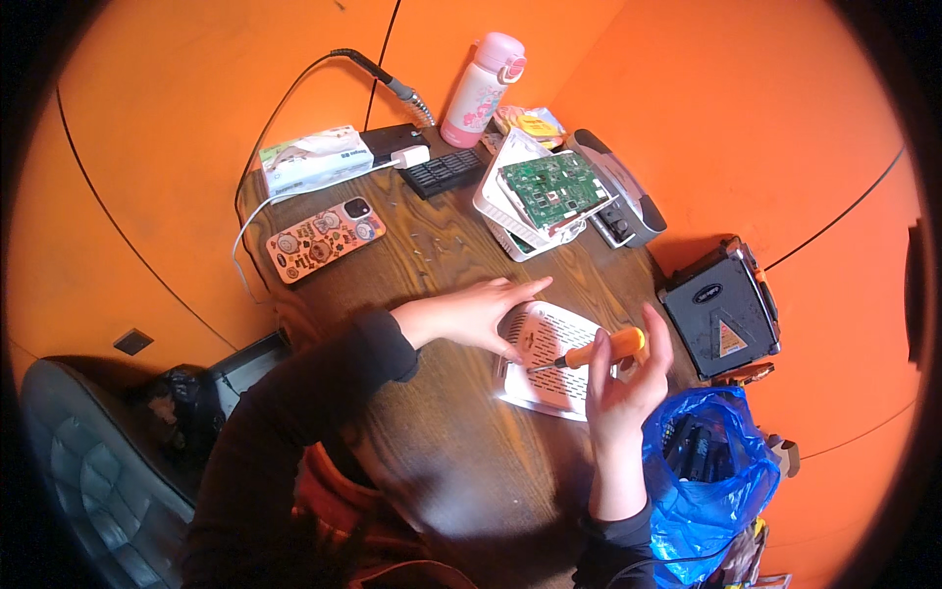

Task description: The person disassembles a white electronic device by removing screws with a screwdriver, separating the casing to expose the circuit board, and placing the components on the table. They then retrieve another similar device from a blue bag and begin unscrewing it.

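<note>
A white slotted plastic housing [564, 339] lies on the dark wooden table in front of me. My left hand [471, 316] rests against its left edge, thumb and fingers spread apart. In my right hand [630, 388] is a screwdriver [610, 348] with a yellow-orange handle. Its dark shaft points left, and the tip is at the housing's slotted face, near my left thumb. Whether the tip sits in a screw is too small to tell.
Farther back stand a green circuit board [557, 191] on white casings, a pink-and-white bottle [483, 90], a black keyboard [442, 174] and a tissue pack [316, 162]. A patterned phone [326, 240] lies left. At right are a black case [721, 309] and a blue plastic bag [706, 501].
</note>
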Motion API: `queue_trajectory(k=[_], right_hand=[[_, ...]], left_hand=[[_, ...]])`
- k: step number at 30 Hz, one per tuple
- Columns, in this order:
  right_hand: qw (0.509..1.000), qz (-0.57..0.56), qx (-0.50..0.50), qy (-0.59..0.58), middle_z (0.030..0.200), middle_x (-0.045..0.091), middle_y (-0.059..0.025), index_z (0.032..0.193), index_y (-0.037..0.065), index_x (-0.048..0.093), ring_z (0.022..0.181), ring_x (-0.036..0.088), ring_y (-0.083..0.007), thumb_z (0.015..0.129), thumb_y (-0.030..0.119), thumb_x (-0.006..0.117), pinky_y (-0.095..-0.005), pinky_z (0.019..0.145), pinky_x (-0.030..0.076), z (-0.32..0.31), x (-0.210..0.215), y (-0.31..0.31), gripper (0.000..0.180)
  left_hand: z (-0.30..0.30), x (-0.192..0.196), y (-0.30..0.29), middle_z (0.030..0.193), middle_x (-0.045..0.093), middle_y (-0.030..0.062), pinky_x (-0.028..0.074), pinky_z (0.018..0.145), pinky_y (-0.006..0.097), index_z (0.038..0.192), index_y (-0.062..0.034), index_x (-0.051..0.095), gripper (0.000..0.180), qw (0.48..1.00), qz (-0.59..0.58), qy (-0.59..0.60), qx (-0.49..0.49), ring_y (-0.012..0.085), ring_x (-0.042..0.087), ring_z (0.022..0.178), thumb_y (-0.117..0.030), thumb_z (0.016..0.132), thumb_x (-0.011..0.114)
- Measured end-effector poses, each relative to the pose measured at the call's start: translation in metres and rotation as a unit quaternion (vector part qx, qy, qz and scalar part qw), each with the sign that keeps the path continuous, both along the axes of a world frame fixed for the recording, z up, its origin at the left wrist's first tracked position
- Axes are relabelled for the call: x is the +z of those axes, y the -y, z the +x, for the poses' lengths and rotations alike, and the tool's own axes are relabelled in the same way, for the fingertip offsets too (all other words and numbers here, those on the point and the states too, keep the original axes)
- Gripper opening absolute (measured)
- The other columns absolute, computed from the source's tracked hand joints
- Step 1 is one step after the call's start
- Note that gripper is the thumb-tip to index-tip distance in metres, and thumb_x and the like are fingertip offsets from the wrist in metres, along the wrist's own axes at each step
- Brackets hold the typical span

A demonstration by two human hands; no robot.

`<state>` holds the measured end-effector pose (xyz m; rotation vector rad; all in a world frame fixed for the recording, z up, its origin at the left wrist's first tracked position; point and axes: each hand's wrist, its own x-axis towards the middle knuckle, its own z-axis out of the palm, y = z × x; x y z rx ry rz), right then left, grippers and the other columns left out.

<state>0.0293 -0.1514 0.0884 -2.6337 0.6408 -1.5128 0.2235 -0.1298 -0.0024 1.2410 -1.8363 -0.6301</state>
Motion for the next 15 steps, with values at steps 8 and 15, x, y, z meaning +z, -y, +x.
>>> queue_trajectory(k=[8,15], right_hand=[[0.993,-0.074,0.081,0.046,0.074,0.06,-0.0159,0.109,-0.006,0.05,0.06,0.06,-0.0254,0.069,0.001,0.073,-0.0304,0.056,0.049,-0.005,-0.018,-0.005,0.047],[0.978,0.114,0.165,0.062,0.098,0.058,-0.023,0.118,-0.005,0.04,0.086,0.062,-0.0286,0.085,-0.001,0.049,-0.0351,0.079,0.049,-0.009,-0.023,-0.002,0.035]], left_hand=[[0.0,-0.005,0.001,0.125,0.044,0.0204,0.031,0.099,0.04,0.141,-0.0074,0.015,0.106,1.0,-0.007,0.008,0.009,0.0334,0.041,0.116,-0.03,0.06,0.079],[0.0,-0.004,0.002,0.124,0.045,0.0209,0.031,0.099,0.041,0.14,-0.0062,0.015,0.105,1.0,-0.01,0.017,0.008,0.0334,0.042,0.115,-0.03,0.061,0.079]])
